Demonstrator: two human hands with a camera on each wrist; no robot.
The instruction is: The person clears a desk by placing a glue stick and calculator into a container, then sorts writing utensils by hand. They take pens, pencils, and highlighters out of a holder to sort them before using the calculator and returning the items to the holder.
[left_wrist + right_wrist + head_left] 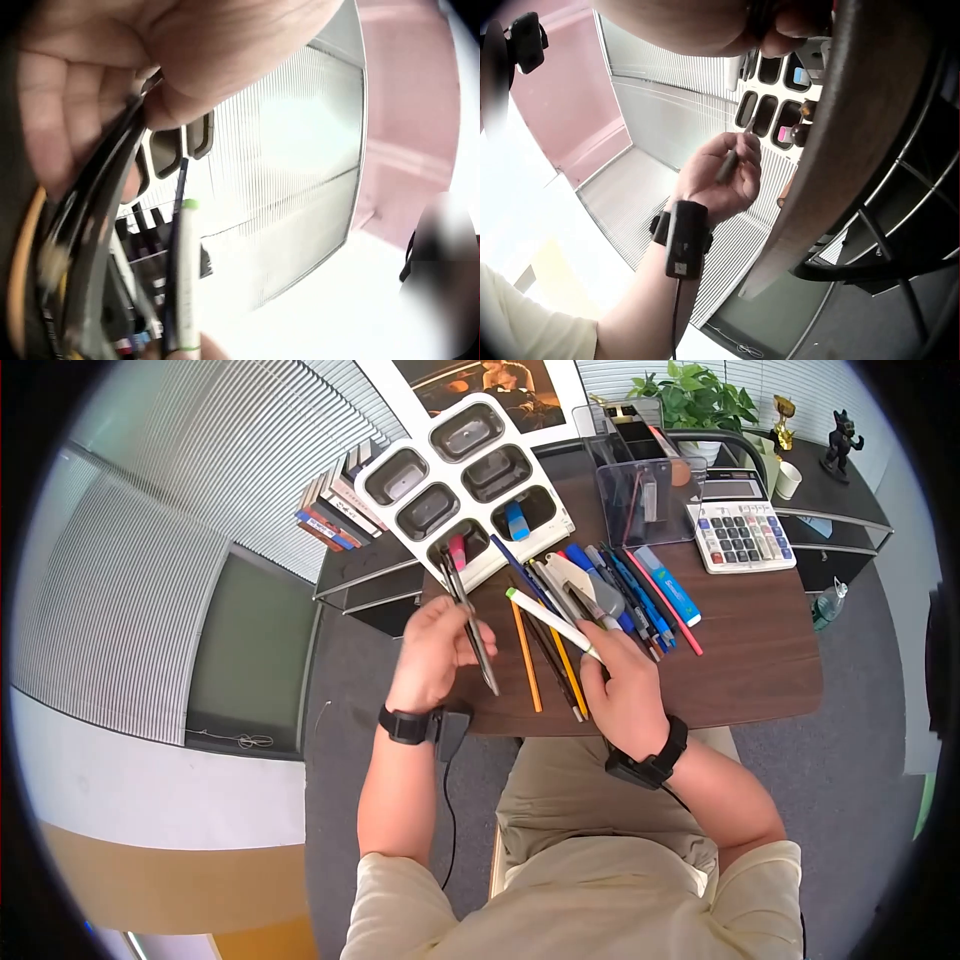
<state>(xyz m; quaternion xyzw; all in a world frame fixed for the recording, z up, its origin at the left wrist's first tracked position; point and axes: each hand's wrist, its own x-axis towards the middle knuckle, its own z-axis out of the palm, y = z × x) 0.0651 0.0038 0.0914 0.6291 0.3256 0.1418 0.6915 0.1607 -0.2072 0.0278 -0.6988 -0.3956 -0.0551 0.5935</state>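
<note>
Head view: dark pens [470, 620] pinched in left grip [435, 650].

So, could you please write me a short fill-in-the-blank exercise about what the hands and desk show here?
1. The left hand grips a bunch of dark ____.
2. The right hand holds a white marker with a ____ cap.
3. The calculator lies on the ____ side of the desk.
4. The white tray has ____ compartments.

Missing words: pens; green; right; six
</note>
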